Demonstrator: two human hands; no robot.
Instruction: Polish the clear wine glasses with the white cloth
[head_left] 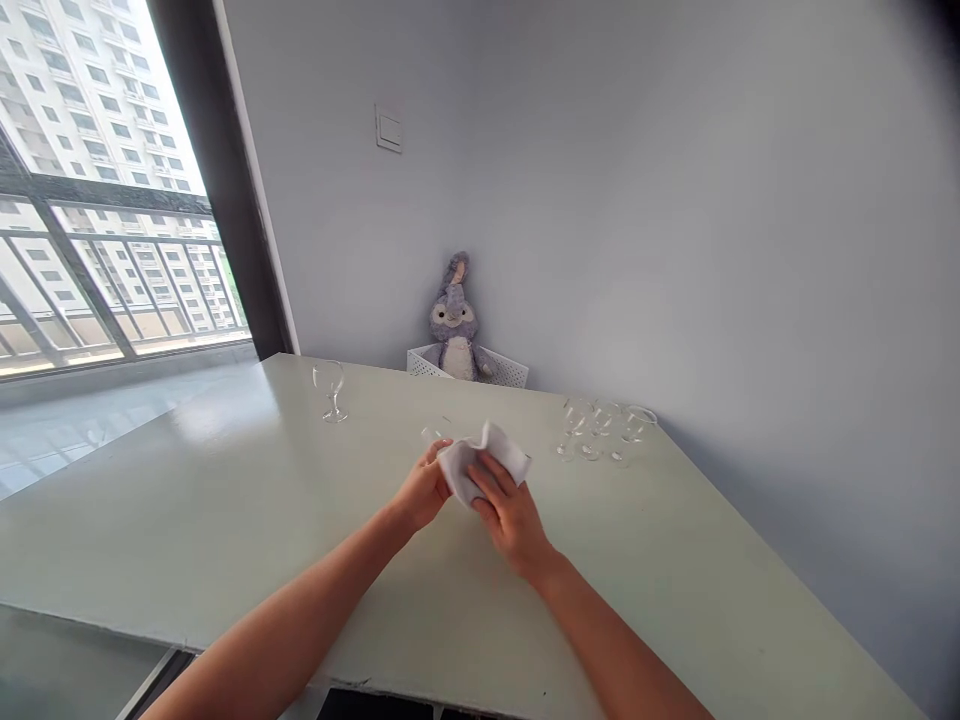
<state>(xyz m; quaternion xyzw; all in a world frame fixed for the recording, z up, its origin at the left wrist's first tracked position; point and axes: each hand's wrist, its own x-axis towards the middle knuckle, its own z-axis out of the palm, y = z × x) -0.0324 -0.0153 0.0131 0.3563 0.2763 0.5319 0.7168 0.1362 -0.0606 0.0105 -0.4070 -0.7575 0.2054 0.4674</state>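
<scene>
Gripping a small clear stemmed glass (435, 434), left hand (425, 490) closes round it while right hand (511, 515) presses crumpled white cloth (480, 462) against it, above pale green table (225, 500).

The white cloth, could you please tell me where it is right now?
In the head view the white cloth is near the table's middle, held between the left hand and right hand, with a cluster of wine glasses to its right.

On the desk (225, 500), taking the cloth (484, 462) as landmark: one glass (331, 390) stands well to its left and farther back, a cluster of glasses (600, 430) to its right, and a basket (504, 370) holding a stuffed toy (454, 325) behind it, against the wall.
</scene>
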